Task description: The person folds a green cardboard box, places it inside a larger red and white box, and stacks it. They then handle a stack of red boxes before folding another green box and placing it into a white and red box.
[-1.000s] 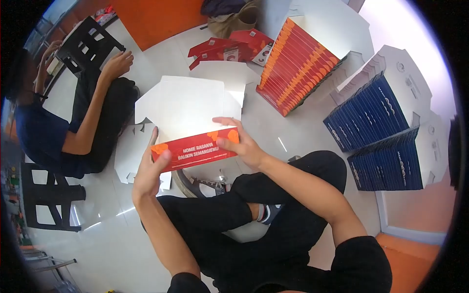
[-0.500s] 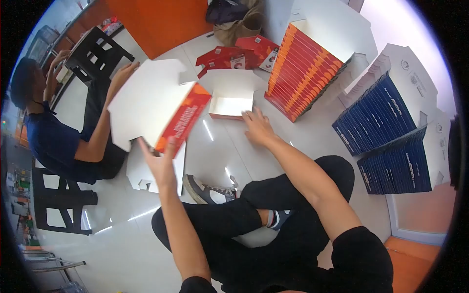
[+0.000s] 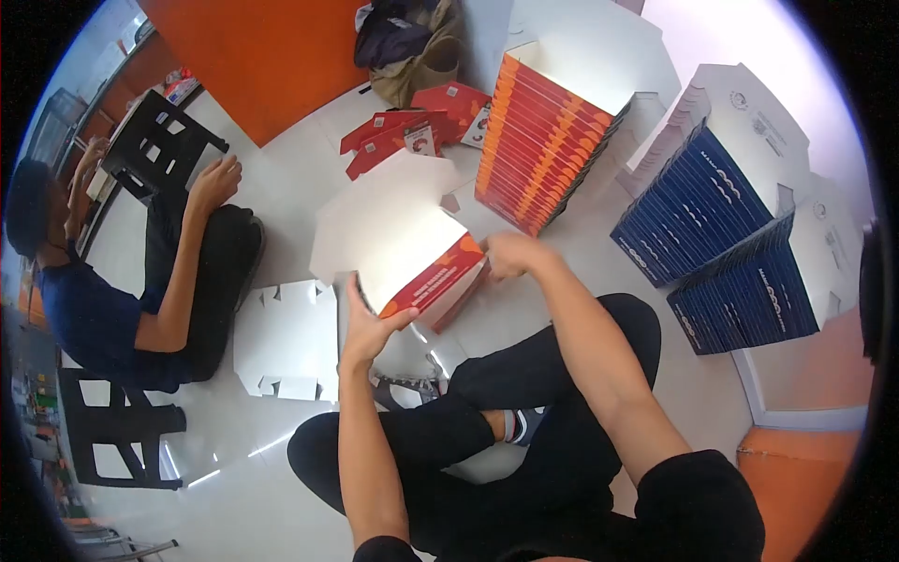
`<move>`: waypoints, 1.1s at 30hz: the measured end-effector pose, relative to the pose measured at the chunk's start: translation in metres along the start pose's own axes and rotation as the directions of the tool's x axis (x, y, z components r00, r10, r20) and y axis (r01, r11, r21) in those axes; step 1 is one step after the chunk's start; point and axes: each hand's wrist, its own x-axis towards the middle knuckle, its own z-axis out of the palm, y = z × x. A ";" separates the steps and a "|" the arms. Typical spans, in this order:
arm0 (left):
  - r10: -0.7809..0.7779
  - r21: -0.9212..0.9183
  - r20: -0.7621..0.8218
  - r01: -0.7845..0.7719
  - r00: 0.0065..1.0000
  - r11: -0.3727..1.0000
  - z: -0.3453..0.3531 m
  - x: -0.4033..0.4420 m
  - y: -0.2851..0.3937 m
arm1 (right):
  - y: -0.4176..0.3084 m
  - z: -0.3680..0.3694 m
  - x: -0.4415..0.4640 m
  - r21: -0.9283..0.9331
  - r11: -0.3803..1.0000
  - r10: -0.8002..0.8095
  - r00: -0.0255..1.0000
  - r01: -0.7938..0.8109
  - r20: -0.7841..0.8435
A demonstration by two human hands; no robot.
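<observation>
Open box [image 3: 438, 281] just beyond crossed legs [image 3: 412, 436]. Left hand [image 3: 368, 337]: fingers pinching its left wall. Right hand [image 3: 515, 256] by right corner; pinch unclear. Probably light card, crushable; best held at folded corners.

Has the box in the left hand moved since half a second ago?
Yes: the box in the left hand has moved rightward, closer to the red stack.
</observation>
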 end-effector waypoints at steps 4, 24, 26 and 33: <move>0.040 -0.008 -0.083 -0.041 0.996 0.999 -0.009 0.005 -0.018 | 0.010 -0.080 -0.054 -0.057 0.998 -0.036 0.478 -0.028 -0.878; 0.275 0.683 -0.189 -0.075 0.943 0.726 -0.021 0.004 -0.030 | 0.066 -0.189 -0.085 -0.144 0.976 -0.036 0.530 -0.164 -0.847; 0.266 0.688 -0.208 -0.053 0.941 0.724 -0.026 -0.002 -0.030 | 0.062 -0.180 -0.111 -0.178 0.978 -0.059 0.671 -0.110 -0.739; 0.258 0.054 -0.388 -0.257 0.885 0.965 -0.053 -0.051 0.055 | 0.067 -0.128 -0.159 -0.362 0.913 -0.402 0.576 0.190 -0.712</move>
